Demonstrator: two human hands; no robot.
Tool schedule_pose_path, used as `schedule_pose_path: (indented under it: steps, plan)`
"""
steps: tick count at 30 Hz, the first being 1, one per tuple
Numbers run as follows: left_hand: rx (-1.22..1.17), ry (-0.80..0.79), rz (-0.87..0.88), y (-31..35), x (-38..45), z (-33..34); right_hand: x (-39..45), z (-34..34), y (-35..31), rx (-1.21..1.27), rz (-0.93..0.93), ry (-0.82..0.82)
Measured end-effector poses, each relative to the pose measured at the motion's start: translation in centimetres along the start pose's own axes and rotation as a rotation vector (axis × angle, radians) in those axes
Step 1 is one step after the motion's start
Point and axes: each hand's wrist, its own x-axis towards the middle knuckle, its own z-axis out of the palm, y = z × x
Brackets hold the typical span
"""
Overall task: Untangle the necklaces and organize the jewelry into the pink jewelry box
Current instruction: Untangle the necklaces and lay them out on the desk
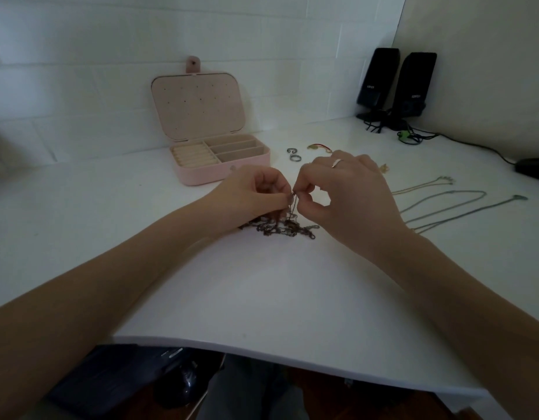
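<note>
Box (222, 172) open, far left on the desk (262, 292), compartments bare. Left hand (253, 192) and right hand (347, 195) both pinch a chain lifted off the tangle (277, 227). Freed necklaces (450, 204) lie right. Untangling step; next, I'd judge, tease this strand loose gently.

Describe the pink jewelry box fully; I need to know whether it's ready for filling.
The pink jewelry box sits open on the white table by the wall, behind the hands and untouched. Its lid, with rows of small holes and a snap tab, stands upright. The beige lining holds ring rolls at left and long slots at right; nothing shows inside.
</note>
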Motion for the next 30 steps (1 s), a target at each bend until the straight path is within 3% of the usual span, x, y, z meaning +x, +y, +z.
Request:
schedule_pose_path:
  steps: [8,14,30]
  plan:
    - [-0.070,0.006,0.012,0.36,-0.03,-0.18,-0.02,0.28,0.41,0.297,0.164,-0.059]
    - [-0.083,0.011,0.007,0.57,-0.05,-0.21,-0.02,0.38,0.41,0.375,0.193,-0.043]
    - [-0.047,0.013,0.009,0.70,-0.12,-0.07,-0.06,0.11,0.61,0.300,0.137,-0.052]
